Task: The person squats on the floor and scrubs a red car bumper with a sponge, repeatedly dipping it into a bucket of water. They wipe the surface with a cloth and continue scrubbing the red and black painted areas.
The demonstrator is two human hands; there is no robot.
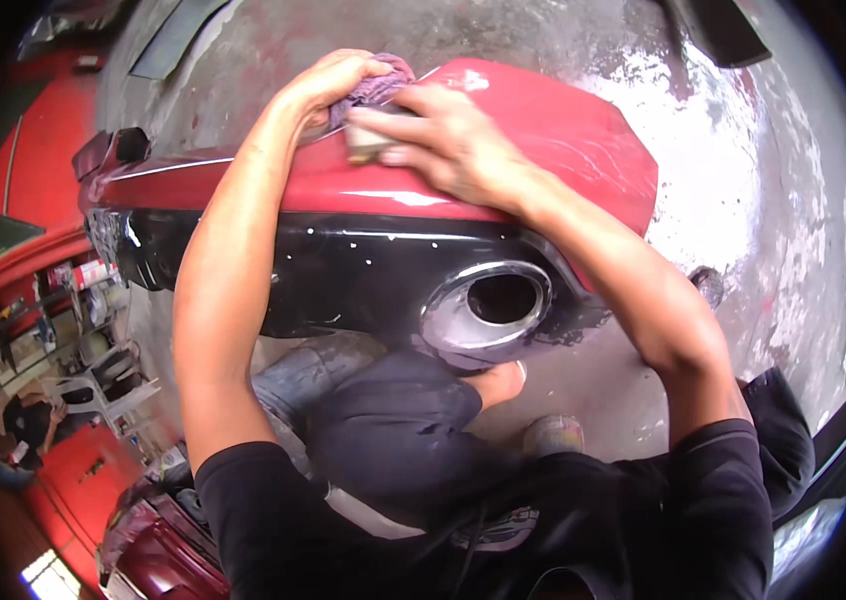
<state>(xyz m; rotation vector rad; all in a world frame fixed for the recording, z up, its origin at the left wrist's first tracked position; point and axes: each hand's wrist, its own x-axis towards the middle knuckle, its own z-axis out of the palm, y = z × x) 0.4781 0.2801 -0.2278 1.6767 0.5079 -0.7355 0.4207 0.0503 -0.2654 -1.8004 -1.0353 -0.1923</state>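
A red car bumper [553,130] with a black lower section [353,270] and a chrome-ringed exhaust opening [443,325] lies in front of me. My left hand [328,80] is closed around a crumpled purple cloth [378,85] at the bumper's far edge. Close beside it, my right hand [458,145], slightly blurred, grips a small pale yellowish block [365,145], perhaps a sponge or sanding block, against the red surface. White streaks mark the red paint on the right. Pale specks dot the black section.
A stained can [553,435] stands near my foot. Dark panels [718,30] lie on the grey, paint-stained floor [633,370]. To the left are a white chair [108,390], crowded shelves, red panels [38,150] and another person [31,420]. A dark red car part [168,555] sits lower left.
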